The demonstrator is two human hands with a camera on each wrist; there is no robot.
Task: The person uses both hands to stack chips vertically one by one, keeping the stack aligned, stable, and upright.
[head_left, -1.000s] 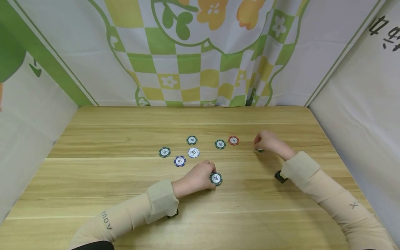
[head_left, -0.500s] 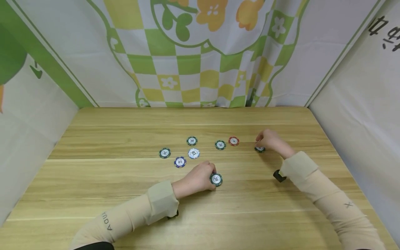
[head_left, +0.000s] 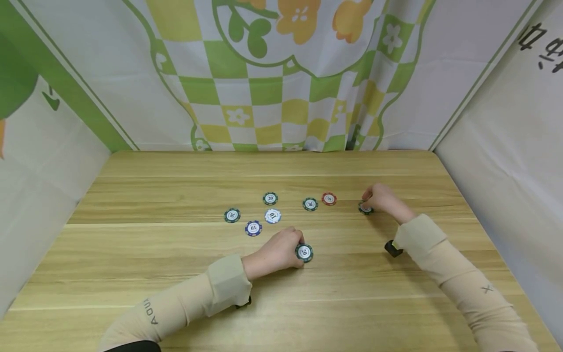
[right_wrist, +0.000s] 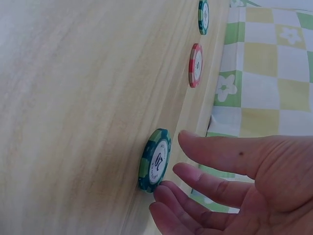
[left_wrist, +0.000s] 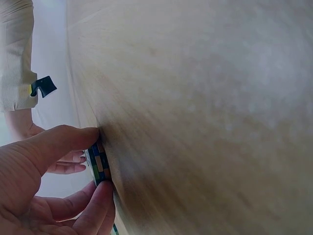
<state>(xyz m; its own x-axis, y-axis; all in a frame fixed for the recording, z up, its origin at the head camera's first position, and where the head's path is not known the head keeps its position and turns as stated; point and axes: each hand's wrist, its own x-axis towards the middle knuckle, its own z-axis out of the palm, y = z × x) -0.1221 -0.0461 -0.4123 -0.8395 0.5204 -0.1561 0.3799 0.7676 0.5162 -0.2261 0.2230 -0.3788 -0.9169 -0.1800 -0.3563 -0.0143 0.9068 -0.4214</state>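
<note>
My left hand (head_left: 278, 249) pinches a small stack of poker chips (head_left: 304, 253) at the table's middle, a green 20 on top. In the left wrist view, thumb and fingers grip the edges of these chips (left_wrist: 99, 164) close to the wood. My right hand (head_left: 381, 199) is over a green 20 poker chip (head_left: 365, 208) at the right. In the right wrist view this chip (right_wrist: 156, 159) lies flat; the fingers (right_wrist: 168, 198) are loosely bent right at its rim, with thumb and index finger apart from it.
Left of the right hand lie a red 5 chip (head_left: 329, 198) and a green 20 chip (head_left: 310, 204). Further left are a white 10 chip (head_left: 272, 215), a blue 10 chip (head_left: 253, 228) and two more green ones. A checked curtain (head_left: 281, 98) hangs behind the wooden table (head_left: 176, 186).
The right hand's fingers have shifted slightly over the green chip, more of which shows now than a second ago. The left hand stays still with its stack.
</note>
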